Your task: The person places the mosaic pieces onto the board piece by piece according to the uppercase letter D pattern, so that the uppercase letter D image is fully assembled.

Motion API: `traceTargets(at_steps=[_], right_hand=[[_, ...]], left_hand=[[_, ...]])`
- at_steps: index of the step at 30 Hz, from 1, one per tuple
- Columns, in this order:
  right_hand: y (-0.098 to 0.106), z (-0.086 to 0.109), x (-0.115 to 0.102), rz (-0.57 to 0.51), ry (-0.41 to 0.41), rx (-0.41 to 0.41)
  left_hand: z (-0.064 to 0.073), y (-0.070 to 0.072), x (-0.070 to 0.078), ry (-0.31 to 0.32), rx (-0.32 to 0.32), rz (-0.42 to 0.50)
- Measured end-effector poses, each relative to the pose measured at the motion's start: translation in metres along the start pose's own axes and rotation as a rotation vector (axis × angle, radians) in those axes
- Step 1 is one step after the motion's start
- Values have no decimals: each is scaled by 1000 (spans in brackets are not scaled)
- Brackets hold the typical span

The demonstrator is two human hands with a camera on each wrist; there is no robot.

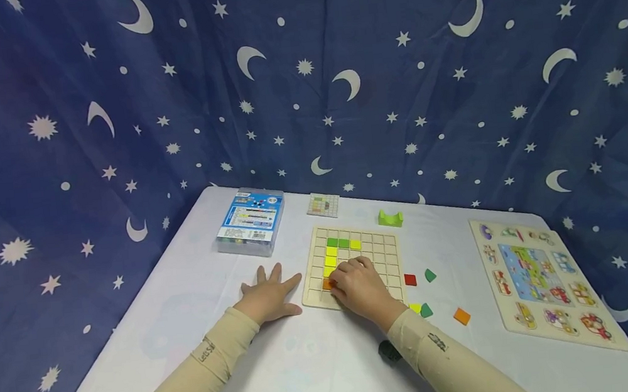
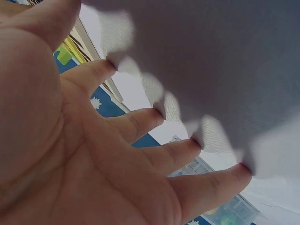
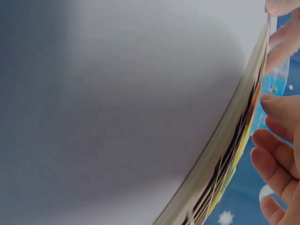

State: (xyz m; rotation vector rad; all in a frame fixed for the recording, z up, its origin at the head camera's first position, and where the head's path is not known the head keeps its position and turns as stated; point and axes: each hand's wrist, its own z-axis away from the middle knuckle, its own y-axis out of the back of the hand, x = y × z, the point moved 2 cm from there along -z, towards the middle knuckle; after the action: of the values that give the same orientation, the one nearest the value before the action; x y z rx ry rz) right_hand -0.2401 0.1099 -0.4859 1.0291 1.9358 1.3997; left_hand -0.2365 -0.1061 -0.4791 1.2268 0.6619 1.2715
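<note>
Beige fabric sleeves are being seen nearest the lens, held out over a white cloth-covered table. Left hand is being held spread wide, fingertips touching the cloth, nothing gripped. Right hand is being held over a pale wooden grid board, fingers half curled at a flat orange square tile; whether it's being pinched can't be told, contact being partly hidden. Tile is lying on the board's left side, at the near end of a column of yellow square tiles. Tile is being judged light, stiff, not fragile, slightly slippery on its faces; opposite edges, thumb and index, are being recommended. Board: rigid, rim hold being advised.
</note>
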Motion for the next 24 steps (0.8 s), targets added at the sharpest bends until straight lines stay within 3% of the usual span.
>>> traceTargets(at_steps=[5,11,18,24], right_hand=[[11,24,23,-36,-59,18],[27,71,66,-11,-180,18],[42,127,105,39,-373,-107],[50,161,118,70,-443,-207]], left_hand=[[0,-1,1,10,5,4],[0,-2,1,10,-2,8],[1,-1,1,-2,9,5],[0,-1,1,-8,6,13]])
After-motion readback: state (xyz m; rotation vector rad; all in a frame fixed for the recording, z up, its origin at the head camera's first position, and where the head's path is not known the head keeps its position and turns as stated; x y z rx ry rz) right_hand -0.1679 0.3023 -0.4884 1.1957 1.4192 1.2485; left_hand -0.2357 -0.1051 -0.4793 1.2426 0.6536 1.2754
